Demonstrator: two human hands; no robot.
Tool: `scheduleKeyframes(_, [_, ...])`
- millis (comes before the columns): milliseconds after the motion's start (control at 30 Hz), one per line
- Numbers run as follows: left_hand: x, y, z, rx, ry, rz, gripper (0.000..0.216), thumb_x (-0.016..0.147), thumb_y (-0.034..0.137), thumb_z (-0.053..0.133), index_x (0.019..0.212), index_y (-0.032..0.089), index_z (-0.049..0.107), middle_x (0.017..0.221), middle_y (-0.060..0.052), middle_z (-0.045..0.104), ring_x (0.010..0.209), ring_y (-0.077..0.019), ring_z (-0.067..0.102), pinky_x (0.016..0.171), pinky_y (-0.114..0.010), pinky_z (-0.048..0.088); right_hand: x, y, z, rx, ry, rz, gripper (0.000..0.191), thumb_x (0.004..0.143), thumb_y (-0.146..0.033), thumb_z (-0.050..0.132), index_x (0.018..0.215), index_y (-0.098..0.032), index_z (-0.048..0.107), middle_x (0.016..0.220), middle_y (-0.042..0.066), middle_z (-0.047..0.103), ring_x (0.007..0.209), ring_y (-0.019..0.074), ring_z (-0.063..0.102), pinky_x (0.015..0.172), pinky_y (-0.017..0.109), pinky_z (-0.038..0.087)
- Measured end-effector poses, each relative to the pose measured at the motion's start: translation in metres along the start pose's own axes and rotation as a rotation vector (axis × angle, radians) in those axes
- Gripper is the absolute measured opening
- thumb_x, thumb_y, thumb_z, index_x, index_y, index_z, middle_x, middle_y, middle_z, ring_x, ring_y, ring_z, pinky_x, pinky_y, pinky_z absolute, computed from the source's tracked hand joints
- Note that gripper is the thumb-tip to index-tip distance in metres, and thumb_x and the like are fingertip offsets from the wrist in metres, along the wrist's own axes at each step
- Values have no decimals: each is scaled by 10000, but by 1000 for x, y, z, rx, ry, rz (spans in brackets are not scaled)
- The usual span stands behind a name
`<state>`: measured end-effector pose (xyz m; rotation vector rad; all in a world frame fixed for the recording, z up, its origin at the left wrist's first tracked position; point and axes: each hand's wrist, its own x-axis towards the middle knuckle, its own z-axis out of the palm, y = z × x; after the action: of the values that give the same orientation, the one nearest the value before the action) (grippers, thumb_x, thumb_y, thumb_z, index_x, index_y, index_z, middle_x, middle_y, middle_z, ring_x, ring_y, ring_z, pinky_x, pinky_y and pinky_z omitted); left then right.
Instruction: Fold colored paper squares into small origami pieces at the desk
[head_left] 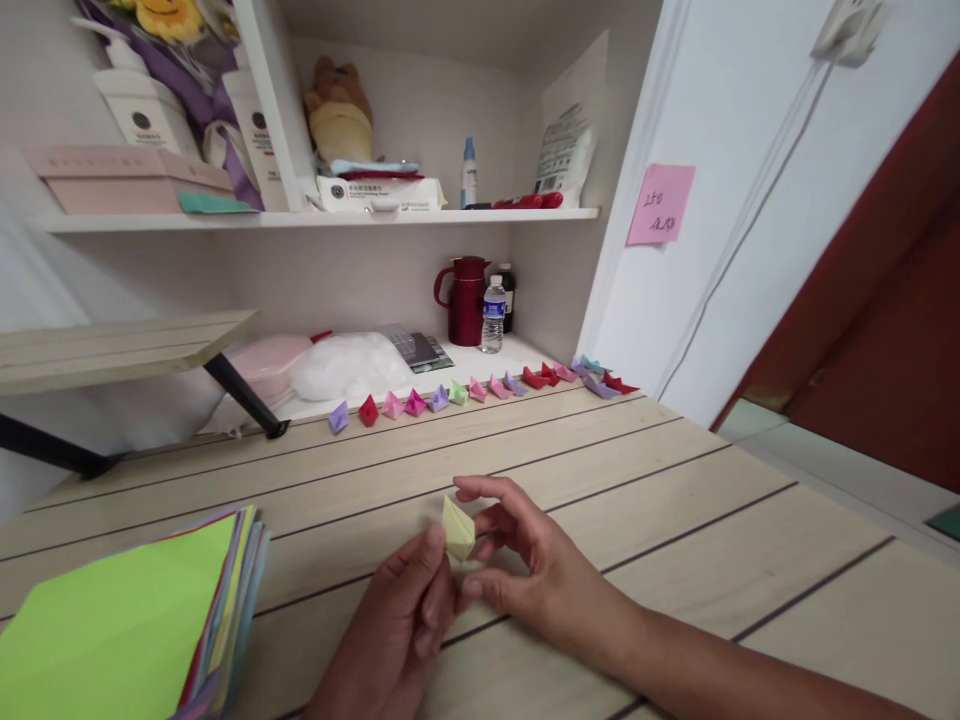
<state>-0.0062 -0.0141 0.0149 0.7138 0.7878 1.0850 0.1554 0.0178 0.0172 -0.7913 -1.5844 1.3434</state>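
A small pale yellow folded paper boat [458, 529] is held above the wooden table [360, 485], pinched between the thumb and fingers of my left hand [405, 615]. Close on its right side is my right hand [529, 560], fingers curved and spread apart, thumb low and forefinger high. Whether its middle fingertips touch the paper I cannot tell. Along the table's back edge runs a row of small folded paper boats in purple, red, pink, green and blue, among them a magenta boat [415, 402].
A stack of coloured paper [127, 610], bright green on top, lies at the left front. Behind the boats stand a dark red jug [466, 305] and a water bottle [493, 318]. A small raised wooden stand [120, 350] is at the left, below a white shelf [300, 220].
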Motion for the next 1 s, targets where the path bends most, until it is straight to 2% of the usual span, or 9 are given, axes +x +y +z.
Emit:
scheduleKeyframes(133, [2, 2, 4, -29, -5, 8, 500, 808, 552, 676, 494, 204, 502, 439, 62, 417, 541, -100, 375, 809, -277, 404, 1, 0, 0, -25, 47, -37, 503, 762, -132, 670, 1221, -318, 586, 1147, 25, 498, 842, 137, 558, 730, 308, 479])
scheduleKeyframes(233, [4, 3, 4, -37, 12, 2, 480, 803, 519, 697, 502, 203, 498, 444, 66, 415, 541, -98, 350, 790, -272, 403, 1, -1, -2, -74, 72, -57, 411, 785, -134, 646, 1158, -304, 630, 1059, 9, 494, 760, 115, 537, 696, 292, 462])
scheduleKeyframes(300, [4, 2, 4, -47, 24, -7, 485, 793, 539, 702, 508, 202, 501, 450, 63, 412, 568, -105, 370, 783, -267, 399, 1, -1, -3, -102, 68, -65, 443, 771, -134, 676, 1173, -312, 627, 1097, 18, 494, 834, 135, 555, 726, 293, 475])
scheduleKeyframes(400, [3, 2, 3, -41, 17, -12, 512, 775, 586, 697, 504, 201, 496, 454, 60, 397, 591, -111, 386, 737, -255, 386, 1, -1, -3, -163, 42, -108, 594, 706, -108, 752, 1235, -336, 603, 1221, 32, 499, 1046, 186, 553, 871, 319, 482])
scheduleKeyframes(433, [3, 2, 3, -26, 7, -7, 518, 779, 591, 690, 500, 201, 494, 452, 60, 391, 589, -111, 384, 730, -254, 384, 1, -1, -3, -183, 31, -117, 606, 699, -100, 759, 1237, -334, 607, 1192, 29, 531, 1047, 188, 557, 895, 323, 478])
scheduleKeyframes(567, [2, 1, 2, 22, -15, -6, 518, 832, 560, 644, 492, 206, 480, 443, 67, 383, 552, -103, 349, 809, -277, 403, 3, -2, -5, -214, 45, -87, 370, 778, -160, 716, 1129, -271, 684, 889, 3, 639, 804, 159, 596, 773, 302, 502])
scheduleKeyframes(767, [2, -5, 4, 82, 49, 18, 499, 819, 547, 654, 496, 213, 473, 449, 72, 396, 520, -95, 334, 853, -300, 430, 4, -7, -9, -262, 101, -95, 164, 788, -271, 754, 943, -220, 734, 886, 28, 701, 842, 188, 616, 785, 313, 490])
scheduleKeyframes(900, [5, -12, 7, 293, 170, 132, 546, 780, 649, 628, 477, 219, 480, 414, 62, 402, 496, -105, 396, 710, -266, 433, 6, -4, -11, -144, 119, 11, 197, 770, -377, 771, 819, -191, 726, 787, 14, 681, 760, 168, 591, 722, 289, 457])
scheduleKeyframes(1000, [3, -14, 9, 535, 299, 196, 534, 764, 690, 603, 524, 218, 541, 423, 58, 420, 443, -106, 371, 517, -250, 334, 11, 1, -10, 12, 108, 159, 302, 696, -443, 817, 714, -170, 688, 646, -16, 619, 623, 126, 517, 608, 255, 387])
